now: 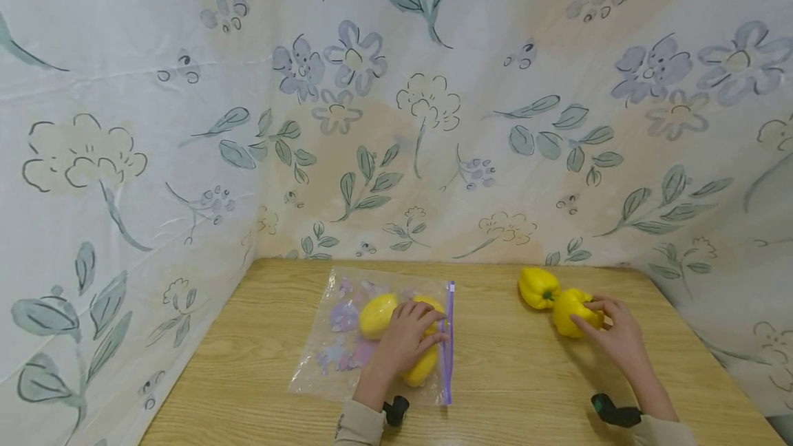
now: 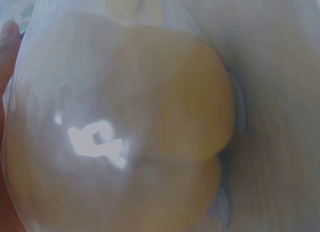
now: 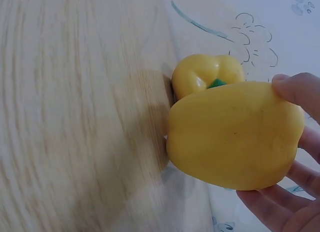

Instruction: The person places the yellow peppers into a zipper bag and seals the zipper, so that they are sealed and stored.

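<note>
On the left of the table lies a clear zip bag (image 1: 310,370) with a purple slider edge and purple and blue printed shapes. Several smooth yellow rounded pieces (image 1: 378,316) are inside; the left wrist view shows them close up through shiny plastic (image 2: 170,91), their exact kind unclear. My left hand (image 1: 405,336) rests over the bag, fingers spread across the yellow pieces toward the zip edge. At the right, my right hand (image 1: 616,329) holds a yellow bell pepper (image 3: 235,137) between thumb and fingers. Right behind it sits a second yellow bell pepper (image 1: 537,288) with a green stem.
The wood-grain table (image 1: 489,377) runs back to a floral cloth (image 1: 434,157) that hangs behind it and at both sides. Bare tabletop lies between the bag and the peppers. Each wrist wears a dark device, one seen beside the right wrist (image 1: 657,398).
</note>
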A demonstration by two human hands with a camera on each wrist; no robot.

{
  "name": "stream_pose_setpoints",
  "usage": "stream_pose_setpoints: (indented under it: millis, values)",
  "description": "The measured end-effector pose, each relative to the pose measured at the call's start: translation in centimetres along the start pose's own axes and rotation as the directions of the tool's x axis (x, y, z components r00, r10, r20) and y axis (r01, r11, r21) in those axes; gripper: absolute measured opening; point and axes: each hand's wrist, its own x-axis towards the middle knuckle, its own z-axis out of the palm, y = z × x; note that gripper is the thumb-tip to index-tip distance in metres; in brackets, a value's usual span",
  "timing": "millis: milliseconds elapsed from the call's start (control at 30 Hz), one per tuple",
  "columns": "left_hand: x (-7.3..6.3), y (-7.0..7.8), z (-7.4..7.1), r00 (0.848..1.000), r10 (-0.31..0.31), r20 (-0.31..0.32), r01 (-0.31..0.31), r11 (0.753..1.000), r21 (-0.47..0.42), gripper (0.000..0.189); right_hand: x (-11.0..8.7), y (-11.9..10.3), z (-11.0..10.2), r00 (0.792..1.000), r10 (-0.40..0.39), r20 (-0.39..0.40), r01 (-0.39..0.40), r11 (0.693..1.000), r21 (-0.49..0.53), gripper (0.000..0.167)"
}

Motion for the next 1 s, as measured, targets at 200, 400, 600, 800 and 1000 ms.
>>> stream_pose_setpoints:
  millis: [200, 400, 600, 800, 1000]
  values:
    - [0.0, 0.1, -0.1, 1.000, 0.001, -0.001, -0.001, 1.000, 0.007, 0.036, -0.1, -0.5, -0.1, 1.000, 0.011, -0.015, -0.011, 1.000, 0.004, 0.039]
    - [0.0, 0.2, -0.3, 1.000, -0.019, 0.022, 0.019, 1.000, -0.001, 0.037, -0.2, -1.5, -0.2, 1.000, 0.024, 0.004, -0.024, 0.999, 0.023, 0.040]
    - [0.0, 0.2, -0.3, 1.000, -0.012, 0.017, 0.012, 1.000, 0.003, 0.037, -0.3, -2.4, 0.2, 1.000, 0.012, 0.023, -0.013, 0.999, 0.053, 0.040]
    - [0.0, 0.1, -0.2, 1.000, -0.007, 0.016, 0.006, 1.000, 0.008, 0.037, -0.4, -3.3, 1.1, 0.999, -0.018, 0.034, 0.015, 0.997, 0.072, 0.037]
    - [0.1, 0.1, 0.0, 1.000, -0.006, 0.011, 0.006, 1.000, 0.018, 0.038, -0.6, -4.0, 2.3, 0.998, -0.054, 0.036, 0.050, 0.993, 0.107, 0.034]
